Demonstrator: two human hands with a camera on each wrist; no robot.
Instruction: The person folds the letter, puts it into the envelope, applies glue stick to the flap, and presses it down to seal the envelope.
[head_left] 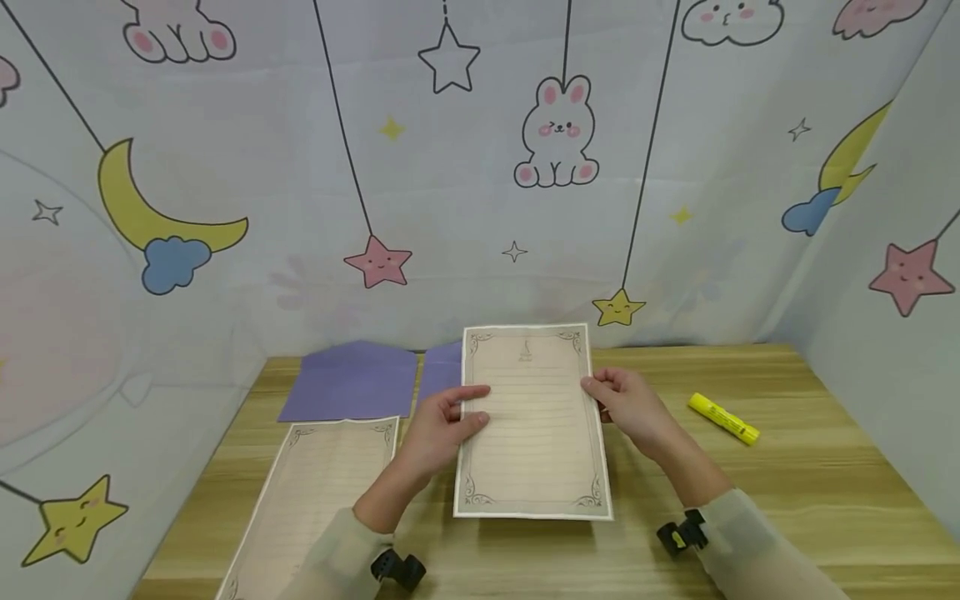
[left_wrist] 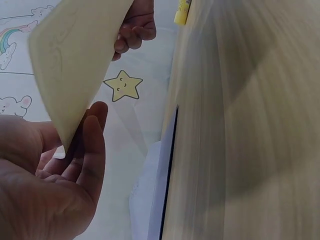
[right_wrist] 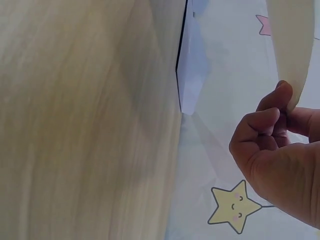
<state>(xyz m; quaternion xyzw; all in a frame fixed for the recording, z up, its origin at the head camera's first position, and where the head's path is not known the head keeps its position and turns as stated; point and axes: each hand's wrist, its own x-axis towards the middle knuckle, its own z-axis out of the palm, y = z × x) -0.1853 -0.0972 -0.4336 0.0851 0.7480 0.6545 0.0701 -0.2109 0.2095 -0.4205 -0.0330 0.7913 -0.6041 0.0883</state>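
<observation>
Cataloguing remotely, I am listing one cream, lined, rectangular paper sheet with scrollwork corners (head_left: 534,450): main item, hanging raised above the brown wood-grain table (head_left: 810,492). Left grip: the person's bare left hand (head_left: 437,429) is pinching the left long edge. Right grip: the bare right hand (head_left: 632,410) is pinching the right long edge, slightly nearer the far end. Governing relation: the sheet is spanning the gap between both hands, its long axis running away from the person, across the hand-to-hand line; neither hand is nearer. Left-hand side: one flat purple, envelope-shaped paper piece (head_left: 348,383); a second purple paper piece (head_left: 440,368), partly hiding behind the sheet; one matching cream lined page (head_left: 322,475), lying on the table. Right-hand side: one yellow cylindrical tube (head_left: 723,418), lying apart from the right hand.
</observation>
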